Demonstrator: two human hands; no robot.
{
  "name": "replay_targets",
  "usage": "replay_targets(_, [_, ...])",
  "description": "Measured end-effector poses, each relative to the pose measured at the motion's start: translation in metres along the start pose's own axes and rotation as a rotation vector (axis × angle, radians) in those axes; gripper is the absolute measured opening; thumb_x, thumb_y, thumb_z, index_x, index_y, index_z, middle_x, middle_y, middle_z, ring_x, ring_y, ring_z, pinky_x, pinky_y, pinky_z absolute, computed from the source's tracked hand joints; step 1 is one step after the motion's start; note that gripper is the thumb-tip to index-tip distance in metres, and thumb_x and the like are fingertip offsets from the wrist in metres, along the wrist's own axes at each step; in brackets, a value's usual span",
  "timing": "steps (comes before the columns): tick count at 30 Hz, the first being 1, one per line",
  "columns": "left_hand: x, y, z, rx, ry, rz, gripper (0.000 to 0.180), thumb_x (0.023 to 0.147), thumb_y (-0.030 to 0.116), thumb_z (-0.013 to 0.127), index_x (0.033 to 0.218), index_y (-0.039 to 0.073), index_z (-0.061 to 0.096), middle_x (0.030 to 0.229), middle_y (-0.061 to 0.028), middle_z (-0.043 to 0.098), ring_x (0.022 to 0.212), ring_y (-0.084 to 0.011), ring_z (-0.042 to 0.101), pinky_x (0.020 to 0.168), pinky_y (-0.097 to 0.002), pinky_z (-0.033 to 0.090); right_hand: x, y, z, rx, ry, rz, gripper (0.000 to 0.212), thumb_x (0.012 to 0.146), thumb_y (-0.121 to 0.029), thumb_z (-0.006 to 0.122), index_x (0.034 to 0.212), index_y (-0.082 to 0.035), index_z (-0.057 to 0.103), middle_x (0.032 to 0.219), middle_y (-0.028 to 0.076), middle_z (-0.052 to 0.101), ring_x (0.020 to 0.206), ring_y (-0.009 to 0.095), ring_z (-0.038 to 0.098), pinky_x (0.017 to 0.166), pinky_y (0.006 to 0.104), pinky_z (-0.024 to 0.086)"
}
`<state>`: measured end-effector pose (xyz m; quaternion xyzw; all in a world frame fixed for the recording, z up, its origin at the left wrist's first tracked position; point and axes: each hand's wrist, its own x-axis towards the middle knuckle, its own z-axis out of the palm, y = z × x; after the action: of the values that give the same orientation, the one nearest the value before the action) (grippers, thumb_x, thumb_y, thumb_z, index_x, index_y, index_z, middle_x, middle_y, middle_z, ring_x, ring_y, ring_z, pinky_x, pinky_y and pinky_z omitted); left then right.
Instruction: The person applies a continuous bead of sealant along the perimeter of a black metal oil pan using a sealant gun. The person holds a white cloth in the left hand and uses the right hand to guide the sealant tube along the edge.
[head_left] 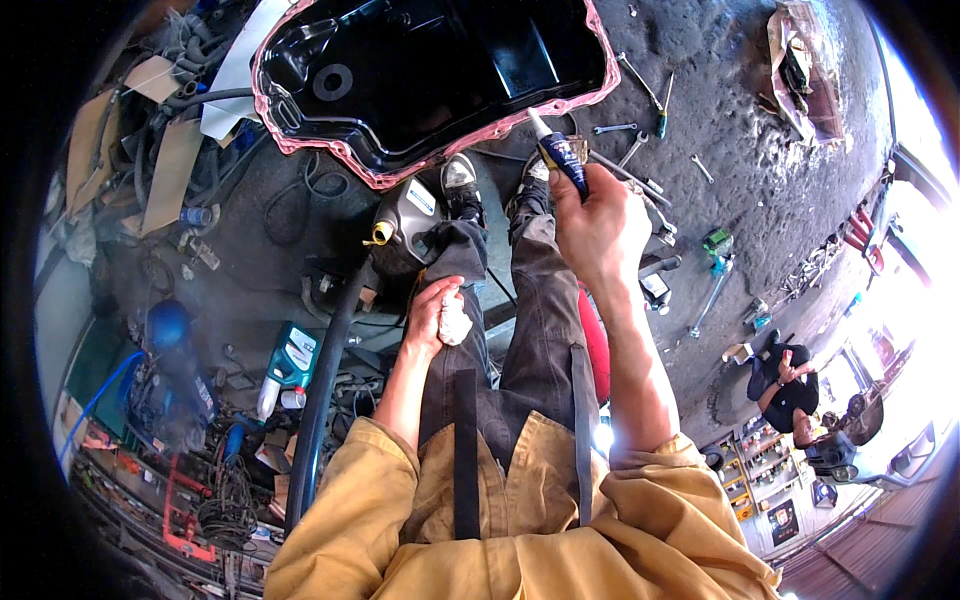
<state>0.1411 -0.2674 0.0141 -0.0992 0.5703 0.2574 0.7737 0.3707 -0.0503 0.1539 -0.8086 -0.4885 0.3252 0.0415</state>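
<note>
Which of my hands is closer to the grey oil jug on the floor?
Left. The left hand rests on the knee just below the grey oil jug; the right hand is farther right, holding a tube.

grey jug (pixel 405 222), teal bottle (pixel 290 358), blue tube (pixel 560 155)

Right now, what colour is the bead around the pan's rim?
Pink, running all round the rim of the black pan; the head view shows it best.

Counts, head view: 1 black oil pan (pixel 430 70) w/ pink gasket rim; 1 sealant tube (pixel 558 150); 1 grey jug (pixel 405 225); 1 green-white bottle (pixel 290 360); approx. 5 wrenches (pixel 613 128) on the floor (pixel 720 120); 2 hands, left hand (pixel 432 315) & right hand (pixel 598 230); 1 white rag (pixel 455 322); 1 other person (pixel 785 385).
</note>
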Motion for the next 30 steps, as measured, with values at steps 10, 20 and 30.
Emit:
replay_targets(10, [-0.0005, 0.0006, 0.0027, -0.016, 0.018, -0.016, 0.030, 0.097, 0.017, 0.065, 0.121, -0.001, 0.062, 0.080, -0.0037, 0.061, 0.062, -0.0084, 0.055, 0.053, -0.0228, 0.045, -0.0044, -0.0019, 0.0038, 0.026, -0.022, 0.031, 0.033, 0.089, -0.035, 0.068, 0.078, -0.004, 0.060, 0.066, 0.019, 0.064, 0.070, 0.042, 0.067, 0.064, 0.0518, 0.051])
replay_targets(20, [0.0010, -0.0038, -0.0017, -0.020, -0.002, -0.007, 0.031, 0.097, 0.017, 0.064, 0.121, -0.001, 0.062, 0.082, -0.0041, 0.061, 0.063, -0.0087, 0.056, 0.055, -0.0226, 0.046, -0.0035, 0.0011, 0.0074, 0.042, -0.020, 0.033, 0.034, 0.090, -0.035, 0.068, 0.078, -0.004, 0.060, 0.066, 0.019, 0.064, 0.069, 0.043, 0.066, 0.063, 0.0510, 0.051])
replay_targets(30, [-0.0004, -0.0021, -0.0008, -0.008, -0.018, -0.001, 0.031, 0.097, 0.018, 0.064, 0.121, 0.000, 0.062, 0.083, -0.0040, 0.062, 0.065, -0.0083, 0.057, 0.057, -0.0221, 0.046, -0.0078, -0.0002, 0.0081, 0.049, -0.032, 0.018, 0.035, 0.089, -0.036, 0.067, 0.077, -0.004, 0.059, 0.065, 0.019, 0.064, 0.068, 0.042, 0.067, 0.063, 0.0507, 0.051])
